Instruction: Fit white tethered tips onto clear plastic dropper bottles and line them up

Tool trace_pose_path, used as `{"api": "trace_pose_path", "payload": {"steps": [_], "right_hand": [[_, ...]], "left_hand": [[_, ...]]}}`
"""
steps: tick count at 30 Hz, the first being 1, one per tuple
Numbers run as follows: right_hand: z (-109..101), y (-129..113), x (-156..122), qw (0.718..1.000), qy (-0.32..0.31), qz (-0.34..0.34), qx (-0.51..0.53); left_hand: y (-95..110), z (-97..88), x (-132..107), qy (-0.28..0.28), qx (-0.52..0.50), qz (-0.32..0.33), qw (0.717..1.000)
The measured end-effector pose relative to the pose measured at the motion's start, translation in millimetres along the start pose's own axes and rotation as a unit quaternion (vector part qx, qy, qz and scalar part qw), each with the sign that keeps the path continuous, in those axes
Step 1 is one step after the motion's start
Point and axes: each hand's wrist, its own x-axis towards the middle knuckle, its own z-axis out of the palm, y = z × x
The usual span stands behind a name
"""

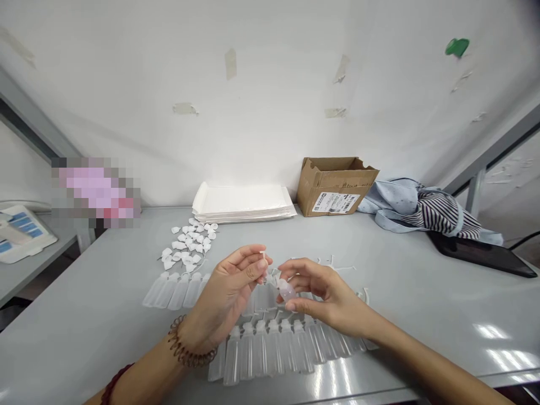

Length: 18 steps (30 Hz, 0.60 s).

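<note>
My left hand [230,292] is raised above the grey table [422,292], its fingers pinched on a small white plastic piece [264,257]. My right hand [323,295] is close beside it, thumb and fingers closed on a small clear plastic bottle [287,291]. Below both hands lies a joined row of clear plastic bottles [274,349]. A second short row of bottles [175,289] lies to the left. Behind that sits a scatter of several small white tabs [189,244].
A stack of white sheets [242,201] lies at the back by the wall, with an open cardboard box [335,185] to its right. Bundled blue and striped cloth [426,211] and a dark flat tablet [485,254] occupy the right side. White plastic sprue bits [341,265] lie behind my right hand.
</note>
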Motion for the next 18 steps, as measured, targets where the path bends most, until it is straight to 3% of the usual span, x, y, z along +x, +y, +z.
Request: {"api": "trace_pose_path", "payload": {"steps": [5, 8, 12, 18], "right_hand": [[-0.9, 1.8, 1.8, 0.996, 0.013, 0.016, 0.091], [-1.5, 0.4, 1.9, 0.989, 0.011, 0.007, 0.15], [-2.7, -2.7, 1.9, 0.985, 0.025, -0.018, 0.172], [-4.1, -5.4, 1.3, 0.984, 0.016, -0.039, 0.174]], "left_hand": [[6.4, -1.4, -3.9, 0.029, 0.056, 0.114, 0.991], [4.8, -1.2, -6.2, 0.016, 0.11, 0.157, 0.981], [-1.2, 0.8, -7.5, -0.017, 0.151, 0.165, 0.974], [-5.7, 4.9, -8.6, -0.025, 0.169, 0.16, 0.972]]}}
